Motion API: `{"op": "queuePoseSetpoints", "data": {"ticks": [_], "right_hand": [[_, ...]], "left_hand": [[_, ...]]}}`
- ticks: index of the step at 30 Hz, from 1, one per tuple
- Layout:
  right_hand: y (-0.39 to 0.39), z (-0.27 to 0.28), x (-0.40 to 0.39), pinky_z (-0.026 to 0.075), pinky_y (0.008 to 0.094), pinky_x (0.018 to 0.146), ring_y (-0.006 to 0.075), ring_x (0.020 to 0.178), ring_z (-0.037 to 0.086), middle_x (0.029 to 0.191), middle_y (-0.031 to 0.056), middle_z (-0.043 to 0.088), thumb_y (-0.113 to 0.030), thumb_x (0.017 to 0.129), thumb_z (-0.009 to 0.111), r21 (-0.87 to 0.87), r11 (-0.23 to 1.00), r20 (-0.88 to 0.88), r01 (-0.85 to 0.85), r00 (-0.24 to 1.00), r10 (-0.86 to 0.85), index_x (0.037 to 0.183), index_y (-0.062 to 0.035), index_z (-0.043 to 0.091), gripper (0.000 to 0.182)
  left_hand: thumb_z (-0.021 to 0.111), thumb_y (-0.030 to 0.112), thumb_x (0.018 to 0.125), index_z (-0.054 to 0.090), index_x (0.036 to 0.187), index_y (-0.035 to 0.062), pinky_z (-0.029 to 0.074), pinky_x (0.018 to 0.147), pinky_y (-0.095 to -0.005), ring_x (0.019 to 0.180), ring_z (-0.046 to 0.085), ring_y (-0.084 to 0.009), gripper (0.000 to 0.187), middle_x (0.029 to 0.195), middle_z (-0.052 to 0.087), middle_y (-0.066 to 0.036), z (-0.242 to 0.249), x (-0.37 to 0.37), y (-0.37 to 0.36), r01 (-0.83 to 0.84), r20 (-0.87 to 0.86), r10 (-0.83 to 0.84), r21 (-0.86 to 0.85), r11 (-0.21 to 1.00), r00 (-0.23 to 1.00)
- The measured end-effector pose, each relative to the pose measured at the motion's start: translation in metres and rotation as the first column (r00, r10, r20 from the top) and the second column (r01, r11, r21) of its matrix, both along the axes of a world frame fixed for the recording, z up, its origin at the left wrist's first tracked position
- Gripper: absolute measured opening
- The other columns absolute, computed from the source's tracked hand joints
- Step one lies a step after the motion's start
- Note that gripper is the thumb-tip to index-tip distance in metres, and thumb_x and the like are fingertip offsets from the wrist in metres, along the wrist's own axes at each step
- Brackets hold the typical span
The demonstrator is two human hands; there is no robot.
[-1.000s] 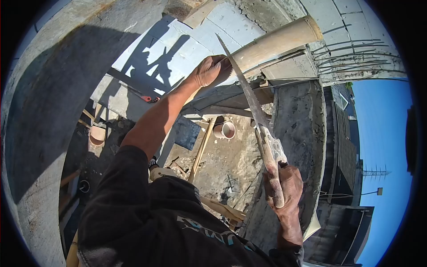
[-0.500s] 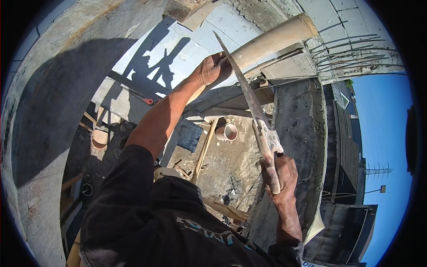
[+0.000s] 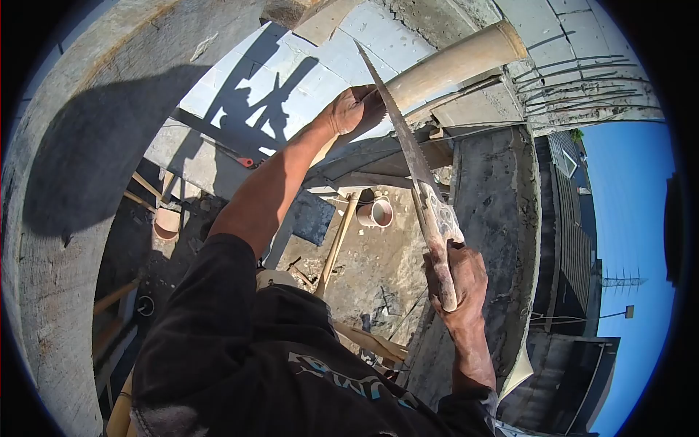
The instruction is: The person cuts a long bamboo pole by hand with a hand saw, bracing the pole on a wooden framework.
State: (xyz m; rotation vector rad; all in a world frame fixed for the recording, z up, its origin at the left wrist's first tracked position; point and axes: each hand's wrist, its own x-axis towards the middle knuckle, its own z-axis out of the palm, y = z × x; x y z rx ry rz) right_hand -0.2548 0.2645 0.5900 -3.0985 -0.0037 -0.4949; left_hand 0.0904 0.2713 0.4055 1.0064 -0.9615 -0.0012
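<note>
So the person's got a pale round pole (image 3: pixel 459 62) running diagonally in front of a white block wall (image 3: pixel 389 36), and everything else kinda makes sense around that. Left hand (image 3: pixel 345 113) is curled onto the pole toward its near end, fingers partly lost in shadow, and my guess is that grip is there to keep the pole from rolling or sliding. Right hand (image 3: pixel 460 275) is well below the pole, clamped around the handle of the saw (image 3: pixel 419 171). Holding it right at the back probably leaves the whole blade free. The blade slants up across the front of the pole, just beside the left hand, tip poking past the pole's upper edge. Can't tell if the teeth actually touch the wood or only overlap it from this angle.

The bucket (image 3: pixel 365 213) sits on the ground way under the pole, likely parked clear of the arms. The rebar (image 3: pixel 575 80) sticks out beyond the pole's far end.
</note>
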Motion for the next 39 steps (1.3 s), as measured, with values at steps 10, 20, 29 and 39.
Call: {"op": "queuePoseSetpoints", "data": {"ticks": [10, 20, 29, 39], "right_hand": [[-0.002, 0.001, 0.034, 0.049, 0.0415, 0.076, 0.0326, 0.082, 0.062, 0.095, 0.0135, 0.066, -0.004, 0.077, 0.074, 0.061, 0.998, -0.050, 0.028, 0.998, -0.025, 0.109, -0.0050, 0.062, 0.034], [-0.002, -0.007, 0.030, 0.050, 0.0425, 0.072, 0.0332, 0.077, 0.062, 0.089, 0.0134, 0.065, -0.003, 0.081, 0.075, -0.031, 0.999, -0.007, 0.029, 1.000, -0.030, 0.103, -0.0069, 0.061, 0.026], [0.004, 0.000, -0.004, 0.050, 0.0401, 0.074, 0.0318, 0.080, 0.063, 0.092, 0.0123, 0.065, 0.001, 0.081, 0.072, -0.175, 0.984, -0.059, -0.013, 0.998, 0.002, 0.111, -0.0075, 0.062, 0.033], [-0.005, -0.011, 0.086, 0.049, 0.0441, 0.072, 0.0385, 0.078, 0.061, 0.090, 0.0141, 0.064, -0.009, 0.086, 0.070, -0.035, 0.999, -0.023, 0.009, 1.000, -0.009, 0.104, -0.0062, 0.059, 0.021]], "left_hand": [[0.053, 0.038, 0.101, 0.070, 0.109, 0.0007, 0.049, 0.078, -0.0297, 0.081, 0.060, -0.0124, 0.042, 0.091, 0.073, -0.008, -0.002, -0.006, 0.001, -0.081, 0.015, 0.080, 0.053, 0.995, 0.997], [0.052, 0.034, 0.101, 0.070, 0.111, -0.0003, 0.050, 0.080, -0.0308, 0.084, 0.062, -0.0121, 0.040, 0.096, 0.074, -0.009, 0.008, -0.002, 0.008, 0.187, -0.175, -0.162, 0.136, 0.973, 0.971], [0.051, 0.030, 0.101, 0.069, 0.112, 0.0006, 0.051, 0.081, -0.0310, 0.084, 0.065, -0.0162, 0.036, 0.097, 0.074, -0.013, 0.004, -0.003, 0.002, -0.031, -0.090, 0.043, 0.134, 0.991, 0.995], [0.060, 0.029, 0.092, 0.068, 0.115, 0.0027, 0.051, 0.090, -0.0325, 0.099, 0.068, -0.0208, 0.036, 0.106, 0.073, -0.015, -0.005, -0.002, 0.013, -0.064, 0.017, 0.062, 0.166, 0.984, 0.998]]}}
